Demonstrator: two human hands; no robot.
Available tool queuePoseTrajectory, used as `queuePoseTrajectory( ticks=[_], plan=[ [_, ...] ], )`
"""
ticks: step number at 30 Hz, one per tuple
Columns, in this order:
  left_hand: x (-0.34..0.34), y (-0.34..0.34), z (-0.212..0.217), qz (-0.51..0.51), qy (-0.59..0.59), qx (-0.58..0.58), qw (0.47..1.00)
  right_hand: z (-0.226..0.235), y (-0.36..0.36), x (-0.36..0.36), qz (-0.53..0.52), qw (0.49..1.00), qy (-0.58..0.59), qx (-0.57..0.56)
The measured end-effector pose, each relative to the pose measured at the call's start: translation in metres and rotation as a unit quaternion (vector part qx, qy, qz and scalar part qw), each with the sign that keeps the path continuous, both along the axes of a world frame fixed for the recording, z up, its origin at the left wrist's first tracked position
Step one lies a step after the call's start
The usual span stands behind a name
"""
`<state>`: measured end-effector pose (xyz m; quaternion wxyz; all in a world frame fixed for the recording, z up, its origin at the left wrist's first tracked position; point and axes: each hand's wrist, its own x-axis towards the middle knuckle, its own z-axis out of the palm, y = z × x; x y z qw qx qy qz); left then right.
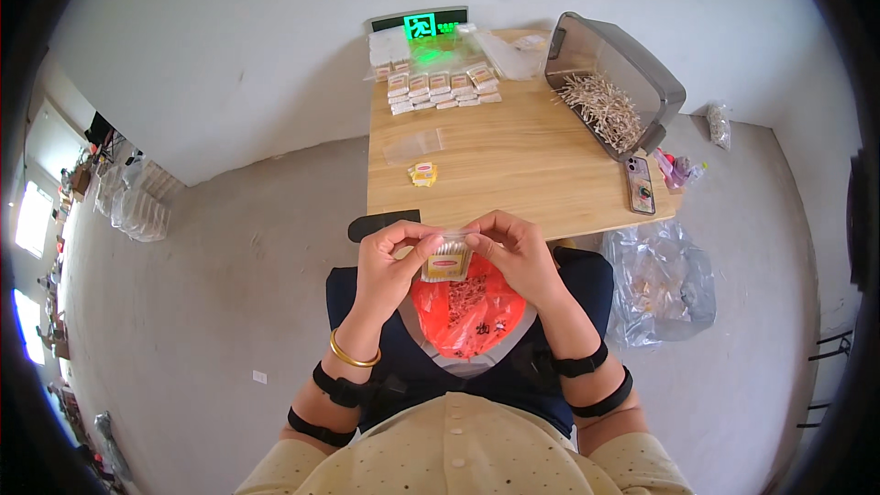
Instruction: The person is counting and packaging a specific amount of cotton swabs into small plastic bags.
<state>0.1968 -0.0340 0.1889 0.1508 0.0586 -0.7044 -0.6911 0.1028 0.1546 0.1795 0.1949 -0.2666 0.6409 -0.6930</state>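
Between my two hands, over my lap at the table's near edge, is a small clear bag of cotton swabs (447, 261) with a yellow and white label card inside. My left hand (396, 261) pinches its top left corner between thumb and fingers. The top right corner is pinched likewise by my right hand (513, 255). Just below the packet, an open red plastic bag (486, 316) rests on my lap, with loose swab-like sticks in it. A small pile of yellow label cards (423, 174) and a flat clear bag (417, 146) lie on the table beyond.
Rows of filled swab packets (440, 90) stand at the back of the wooden table (513, 174), before a lit green sign (420, 26). A grey bin (623, 60) lies tipped with loose swabs (605, 110). Nearby is a phone (641, 185). A large clear bag (660, 284) sits right.
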Motion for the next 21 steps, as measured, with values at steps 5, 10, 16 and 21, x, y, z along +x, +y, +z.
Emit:
queuePoseTrajectory(
  ticks=[5, 10, 16, 21],
  plan=[
    [0.002, 0.000, -0.005, 0.004, 0.006, -0.022, 1.000, 0.001, 0.002, 0.004, -0.038, 0.999, 0.038, 0.004],
    [0.002, 0.005, 0.003, 0.017, 0.012, -0.040, 0.999, 0.009, 0.001, 0.008, -0.078, 0.990, 0.101, 0.053],
    [-0.006, 0.011, 0.021, 0.040, 0.060, -0.296, 0.953, 0.015, -0.006, 0.013, -0.092, 0.977, 0.178, 0.078],
    [-0.007, 0.009, 0.019, 0.064, 0.071, -0.413, 0.906, 0.009, -0.007, 0.010, -0.098, 0.973, 0.196, 0.079]
  ],
)
